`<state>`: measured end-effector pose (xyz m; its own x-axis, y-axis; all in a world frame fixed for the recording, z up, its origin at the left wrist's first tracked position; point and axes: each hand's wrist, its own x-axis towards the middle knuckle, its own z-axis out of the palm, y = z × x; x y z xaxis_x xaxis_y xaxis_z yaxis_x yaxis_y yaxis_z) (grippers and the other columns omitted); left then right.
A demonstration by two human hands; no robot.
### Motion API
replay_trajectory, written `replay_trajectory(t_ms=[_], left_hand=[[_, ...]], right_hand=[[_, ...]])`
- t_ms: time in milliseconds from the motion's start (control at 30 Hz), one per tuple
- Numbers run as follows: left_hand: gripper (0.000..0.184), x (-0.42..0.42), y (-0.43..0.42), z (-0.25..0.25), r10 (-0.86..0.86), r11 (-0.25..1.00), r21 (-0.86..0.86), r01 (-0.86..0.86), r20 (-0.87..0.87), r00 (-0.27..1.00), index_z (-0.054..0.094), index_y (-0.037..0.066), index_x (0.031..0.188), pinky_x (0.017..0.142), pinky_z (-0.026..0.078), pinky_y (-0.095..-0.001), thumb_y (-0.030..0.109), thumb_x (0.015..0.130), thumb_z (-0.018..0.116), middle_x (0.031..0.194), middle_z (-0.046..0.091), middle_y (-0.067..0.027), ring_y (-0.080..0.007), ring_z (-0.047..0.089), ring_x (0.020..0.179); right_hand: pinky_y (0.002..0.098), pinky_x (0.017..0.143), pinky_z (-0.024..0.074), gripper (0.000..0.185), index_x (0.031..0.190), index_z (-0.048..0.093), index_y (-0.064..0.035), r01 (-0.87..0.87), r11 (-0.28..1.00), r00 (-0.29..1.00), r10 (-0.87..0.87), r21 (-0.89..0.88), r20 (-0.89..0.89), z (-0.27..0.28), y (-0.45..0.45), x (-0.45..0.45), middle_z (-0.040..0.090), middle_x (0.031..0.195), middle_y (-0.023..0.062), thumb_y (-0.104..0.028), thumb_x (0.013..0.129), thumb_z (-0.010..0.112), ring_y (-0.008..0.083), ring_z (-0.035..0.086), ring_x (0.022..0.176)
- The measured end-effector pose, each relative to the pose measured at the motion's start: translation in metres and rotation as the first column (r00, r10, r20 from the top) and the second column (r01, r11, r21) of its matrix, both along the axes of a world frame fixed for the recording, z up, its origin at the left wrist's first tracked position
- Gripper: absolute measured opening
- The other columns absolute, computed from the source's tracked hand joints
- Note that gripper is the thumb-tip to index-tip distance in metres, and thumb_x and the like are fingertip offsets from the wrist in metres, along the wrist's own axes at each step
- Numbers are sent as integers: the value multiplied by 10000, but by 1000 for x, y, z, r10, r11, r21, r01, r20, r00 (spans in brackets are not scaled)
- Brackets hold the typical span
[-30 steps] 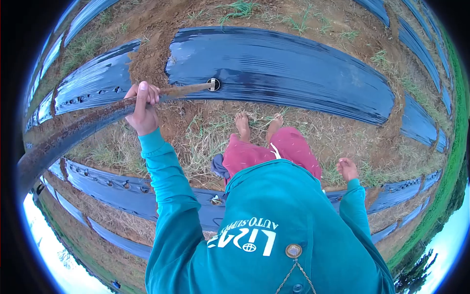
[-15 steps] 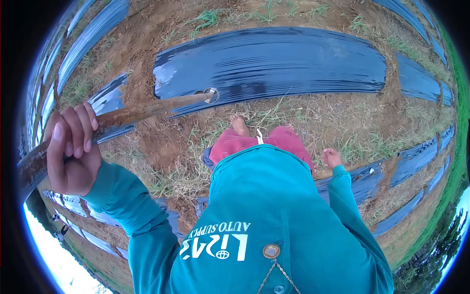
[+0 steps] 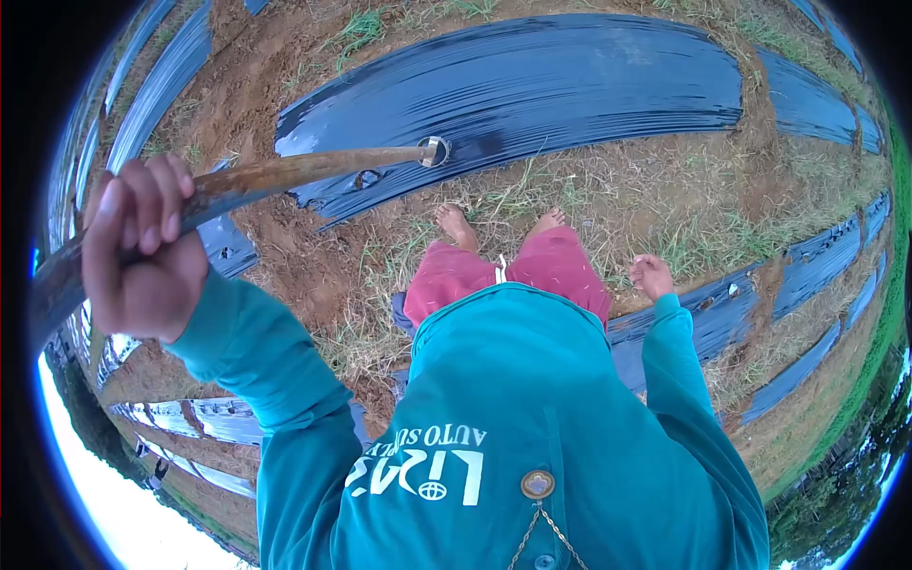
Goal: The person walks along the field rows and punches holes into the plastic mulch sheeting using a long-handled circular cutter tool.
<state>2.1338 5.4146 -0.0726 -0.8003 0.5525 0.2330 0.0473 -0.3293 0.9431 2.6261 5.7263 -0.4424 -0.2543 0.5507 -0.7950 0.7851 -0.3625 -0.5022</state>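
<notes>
My left hand is wrapped round a long brown pole at the left. A round metal ring forms the pole's far end, which is at the dark plastic sheet over the soil bed. Just left of the ring, a small hole shows in the sheet. Out to the right of my red shorts, my right hand hangs over dry grass with its fingers curled; whether anything is in them is too small to tell.
My bare feet stand on grassy soil below the sheet. Further covered beds run across the field, some with rows of holes. Bare brown soil lies at the left, and a green strip curves along the right edge.
The ring end has shifted right along the sheet, leaving a hole visible to its left. My left hand has moved left and nearer the camera since the earliest frame, still holding the pole.
</notes>
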Motion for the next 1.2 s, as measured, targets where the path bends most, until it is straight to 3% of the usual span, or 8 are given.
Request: replay_trajectory(t_ms=[67, 133, 467, 567, 833, 900, 1100, 1200], left_hand=[[206, -3, 26, -104, 162, 987, 2, -163, 49, 986, 375, 65, 576, 582, 359, -323, 59, 748, 488, 523, 345, -20, -140, 364, 497], [210, -6, 35, -179, 106, 992, -72, -99, 95, 990, 384, 58, 568, 621, 355, -312, 39, 746, 495, 540, 366, -32, -146, 381, 537], [220, 15, 90, -78, -230, 968, -91, 233, 43, 972, 396, 49, 552, 572, 350, -294, 93, 736, 508, 529, 371, -27, -130, 369, 514], [233, 29, 109, -27, -278, 953, -136, 271, -35, 960, 350, 88, 549, 598, 337, -296, 137, 744, 467, 510, 344, -18, -125, 343, 492], [227, 64, 159, 45, -402, 911, -155, 383, -117, 908, 328, 136, 560, 657, 317, -292, 147, 764, 426, 494, 328, 11, -105, 338, 483], [240, 63, 165, 68, -524, 851, -86, 518, -71, 849, 337, 143, 554, 661, 313, -289, 146, 782, 412, 492, 328, 15, -95, 343, 485], [251, 78, 218, 45, -342, 940, -41, 340, -42, 939, 317, 142, 552, 657, 315, -296, 147, 771, 440, 496, 323, 2, -118, 351, 499], [245, 102, 268, -39, -46, 998, -40, 46, 8, 999, 316, 103, 556, 630, 349, -319, 110, 765, 443, 523, 320, -25, -156, 340, 511]], right_hand=[[249, 486, 428, 194, 964, 542, -46, 1, 1000, 1000, -2, 20, 12, 3, -6, 10, 600, 750, 54, -211, 864, 521, 115, 557, 604], [253, 499, 432, 209, 969, 555, -61, 28, 999, 1000, -27, 20, -10, 2, -18, 28, 608, 762, 44, -238, 864, 519, 122, 569, 625], [286, 537, 478, 227, 992, 549, -57, 163, 986, 984, -162, -17, 68, 15, -46, 69, 613, 829, 70, -236, 856, 514, 161, 602, 682], [262, 448, 426, 192, 964, 549, -54, 279, 958, 958, -274, -59, 83, -8, -50, 88, 607, 760, 71, -213, 861, 514, 138, 565, 578], [270, 465, 430, 170, 950, 556, -53, 328, 933, 945, -320, -150, 74, -24, -33, 123, 618, 760, 70, -184, 854, 502, 144, 564, 571], [269, 464, 424, 177, 953, 552, -50, 363, 917, 932, -357, -165, 63, -25, -17, 129, 614, 757, 69, -191, 856, 504, 142, 559, 568], [275, 523, 439, 219, 990, 544, -52, 411, 901, 910, -415, -139, 1, -17, 13, 156, 614, 799, 61, -228, 869, 495, 136, 563, 614], [256, 507, 428, 222, 983, 549, -35, 413, 905, 911, -412, -99, 25, 3, 17, 162, 610, 787, 61, -216, 863, 504, 126, 554, 609]])
